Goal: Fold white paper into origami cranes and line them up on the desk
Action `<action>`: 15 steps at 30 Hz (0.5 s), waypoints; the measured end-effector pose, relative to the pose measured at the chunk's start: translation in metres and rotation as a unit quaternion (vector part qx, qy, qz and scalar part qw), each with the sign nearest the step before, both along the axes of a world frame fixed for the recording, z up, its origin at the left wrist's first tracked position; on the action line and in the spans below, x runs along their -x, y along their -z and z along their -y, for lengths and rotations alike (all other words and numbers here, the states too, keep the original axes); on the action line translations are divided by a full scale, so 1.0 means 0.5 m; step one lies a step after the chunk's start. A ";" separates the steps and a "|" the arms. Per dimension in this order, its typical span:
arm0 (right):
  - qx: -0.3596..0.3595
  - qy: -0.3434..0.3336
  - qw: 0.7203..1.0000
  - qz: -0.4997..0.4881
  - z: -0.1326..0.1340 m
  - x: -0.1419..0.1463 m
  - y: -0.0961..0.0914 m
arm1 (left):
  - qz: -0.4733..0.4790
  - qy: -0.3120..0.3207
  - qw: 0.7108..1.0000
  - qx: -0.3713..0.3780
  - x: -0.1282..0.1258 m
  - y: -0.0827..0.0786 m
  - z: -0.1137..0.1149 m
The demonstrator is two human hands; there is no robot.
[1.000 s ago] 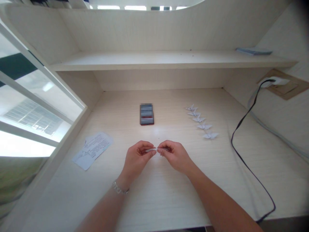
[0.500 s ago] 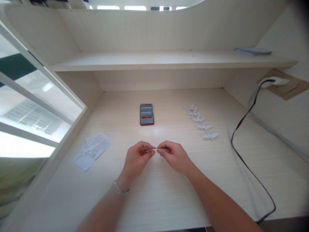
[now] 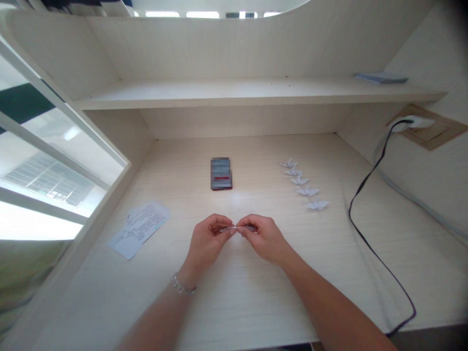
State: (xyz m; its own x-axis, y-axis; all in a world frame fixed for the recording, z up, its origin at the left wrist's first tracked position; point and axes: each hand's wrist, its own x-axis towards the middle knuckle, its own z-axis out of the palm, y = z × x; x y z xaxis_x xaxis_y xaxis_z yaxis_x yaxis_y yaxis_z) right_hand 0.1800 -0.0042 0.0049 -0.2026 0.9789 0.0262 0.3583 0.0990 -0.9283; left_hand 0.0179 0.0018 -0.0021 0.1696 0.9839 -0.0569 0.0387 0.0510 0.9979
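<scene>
My left hand (image 3: pixel 208 241) and my right hand (image 3: pixel 263 237) meet just above the desk (image 3: pixel 256 292) near its middle. Both pinch a small folded piece of white paper (image 3: pixel 234 227) between thumb and fingertips, one hand at each end. A thin bracelet (image 3: pixel 182 286) circles my left wrist. A row of several finished white paper cranes (image 3: pixel 303 185) lies on the desk to the right and beyond my hands.
A small dark box (image 3: pixel 221 173) lies flat behind my hands. Printed paper sheets (image 3: pixel 141 226) rest at the left. A black cable (image 3: pixel 369 195) runs from a wall plug (image 3: pixel 411 122) across the desk's right side. A shelf (image 3: pixel 256 90) above holds a flat bluish item (image 3: pixel 380 77).
Both hands stay in nearly the same spot, fingers shifting slightly on the folded paper. Nothing else on the desk has moved.
</scene>
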 end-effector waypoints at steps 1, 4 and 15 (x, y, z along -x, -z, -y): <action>0.009 0.000 1.000 -0.011 -0.001 0.001 0.001 | -0.001 -0.005 1.000 -0.004 -0.001 0.000 0.001; 0.047 -0.004 0.997 -0.057 -0.003 0.001 0.006 | -0.001 -0.016 1.000 -0.016 -0.001 0.001 0.002; 0.094 -0.025 0.988 -0.120 -0.011 -0.014 0.012 | -0.016 -0.025 0.999 -0.029 0.007 0.006 -0.002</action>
State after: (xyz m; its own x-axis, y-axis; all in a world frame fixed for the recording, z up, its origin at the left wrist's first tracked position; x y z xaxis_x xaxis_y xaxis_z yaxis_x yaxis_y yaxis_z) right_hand 0.1869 0.0015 -0.0012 -0.2606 0.9601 -0.1019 0.1254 -0.0710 -0.9896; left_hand 0.0141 0.0026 -0.0050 0.1195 0.9928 -0.0047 0.0703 -0.0037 0.9975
